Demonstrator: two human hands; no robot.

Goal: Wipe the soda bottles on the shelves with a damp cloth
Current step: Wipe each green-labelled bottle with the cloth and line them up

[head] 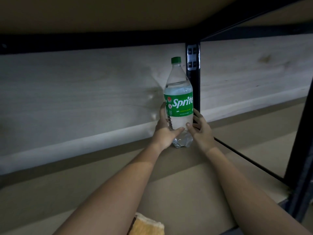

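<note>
In the head view, a clear Sprite bottle (179,106) with a green cap (176,60) and a green label stands upright on the brown shelf board (101,192), far back, near the pale wooden wall (84,92). It is just beside the black metal post (194,82) of the rack, at the post's left side. The left hand (165,131) holds the lower body of the bottle from the left; its grip is curled round the bottle, with the thumb across the front. The right hand (200,128) touches the bottle from the right side, the thumb on the front and the fingers bent toward the narrow gap between bottle and post; this grip also closes on the bottle.

A yellow cloth (147,225) lies on the shelf board at the lower edge of the view, well apart from the bottle and partly hidden by the left forearm.

To the left of the bottle the board runs wide and bare. Above, the black front rail (93,41) of the upper shelf crosses the view. On the right, a second black post (301,150) stands at the front corner of the board.
</note>
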